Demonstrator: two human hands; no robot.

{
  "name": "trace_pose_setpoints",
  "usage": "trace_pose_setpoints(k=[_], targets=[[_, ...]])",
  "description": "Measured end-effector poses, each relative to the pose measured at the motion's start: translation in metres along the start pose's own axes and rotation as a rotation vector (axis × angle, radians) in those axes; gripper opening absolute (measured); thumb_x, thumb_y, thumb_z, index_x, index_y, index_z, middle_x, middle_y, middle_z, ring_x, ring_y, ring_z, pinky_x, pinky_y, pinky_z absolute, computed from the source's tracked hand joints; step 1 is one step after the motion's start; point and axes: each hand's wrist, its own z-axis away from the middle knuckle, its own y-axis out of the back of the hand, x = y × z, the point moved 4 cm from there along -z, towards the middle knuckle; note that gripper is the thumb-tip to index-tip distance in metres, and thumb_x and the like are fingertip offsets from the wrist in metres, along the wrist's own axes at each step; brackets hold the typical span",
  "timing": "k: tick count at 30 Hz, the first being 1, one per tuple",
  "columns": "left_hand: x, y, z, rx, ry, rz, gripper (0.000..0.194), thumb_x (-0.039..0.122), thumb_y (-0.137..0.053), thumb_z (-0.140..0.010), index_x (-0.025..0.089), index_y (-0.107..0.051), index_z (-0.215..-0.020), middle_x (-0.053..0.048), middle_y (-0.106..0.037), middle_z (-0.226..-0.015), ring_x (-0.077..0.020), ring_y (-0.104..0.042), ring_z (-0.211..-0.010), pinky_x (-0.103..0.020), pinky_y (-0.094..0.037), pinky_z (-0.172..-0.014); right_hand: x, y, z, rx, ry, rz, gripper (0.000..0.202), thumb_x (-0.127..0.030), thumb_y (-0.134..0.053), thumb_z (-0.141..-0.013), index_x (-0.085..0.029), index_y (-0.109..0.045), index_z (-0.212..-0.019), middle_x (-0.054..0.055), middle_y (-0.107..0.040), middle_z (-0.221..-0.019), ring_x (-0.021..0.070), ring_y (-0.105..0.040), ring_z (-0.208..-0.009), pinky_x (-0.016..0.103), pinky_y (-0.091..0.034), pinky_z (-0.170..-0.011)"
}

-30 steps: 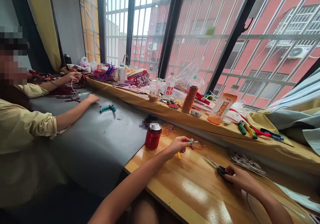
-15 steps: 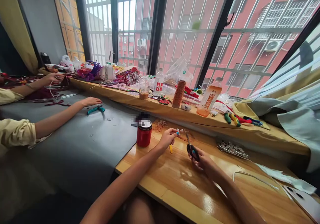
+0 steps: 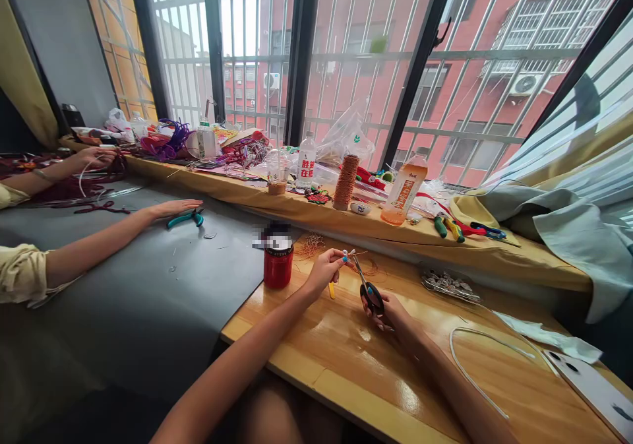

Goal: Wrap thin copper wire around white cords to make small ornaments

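My left hand (image 3: 326, 271) is closed, thumb and finger pinching a small white piece (image 3: 350, 253) with thin brownish cord at it; its exact kind is too small to tell. My right hand (image 3: 388, 312) grips scissors (image 3: 372, 297) by their black handles. The blades point up and left, their tips right beside the white piece and cord. Loose thin cord (image 3: 373, 269) lies on the wooden table just behind the scissors. Below my left hand is a small yellow strip (image 3: 331, 290).
A red can (image 3: 277, 267) stands left of my hands. Toward the right lie a tray of small pieces (image 3: 450, 284), a white cord (image 3: 469, 371) and a phone (image 3: 588, 391). On the ledge stand a cord spool (image 3: 346, 183) and bottles (image 3: 405, 190). A co-worker's hand (image 3: 175, 208) rests near teal pliers (image 3: 185, 220).
The scissors have come up and left, bringing their tips close to the white piece in my left hand. The whole view has shifted slightly.
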Motion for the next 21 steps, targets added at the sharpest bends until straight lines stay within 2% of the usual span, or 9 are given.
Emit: trace_pose_setpoints(k=[10,15,21], targets=[[-0.0051,-0.0054,0.0026,-0.101,0.042,-0.056,0.021,0.031,-0.053,-0.069,0.014,-0.046,-0.079,-0.004,-0.063,-0.077,-0.0004,-0.038,-0.032,-0.016,-0.021,-0.033,0.0053,0.0031,-0.0047,-0.025,0.02,0.007,0.035,-0.05,-0.052,-0.06,-0.015,-0.046,-0.06,-0.004,-0.045,-0.05,0.0014,-0.03,-0.033,0.018,-0.014,-0.033],[-0.0064,-0.0052,0.0018,-0.112,0.03,-0.087,0.022,0.032,-0.052,-0.07,0.013,-0.047,-0.08,-0.004,-0.062,-0.078,-0.0001,-0.038,-0.032,-0.016,-0.022,-0.033,0.0024,0.0023,-0.0015,-0.071,0.048,-0.028,0.036,-0.052,-0.049,-0.063,-0.016,-0.047,-0.063,-0.003,-0.046,-0.05,0.0017,-0.028,-0.033,0.018,-0.015,-0.033],[-0.01,-0.0056,0.0011,-0.106,0.06,-0.077,0.024,0.034,-0.054,-0.069,0.013,-0.046,-0.079,-0.002,-0.062,-0.073,-0.0002,-0.036,-0.031,-0.016,-0.019,-0.033,-0.0018,0.0004,0.0011,-0.043,0.035,-0.038,0.037,-0.052,-0.048,-0.063,-0.016,-0.044,-0.058,-0.005,-0.041,-0.045,0.0008,-0.022,-0.031,0.019,-0.011,-0.033]])
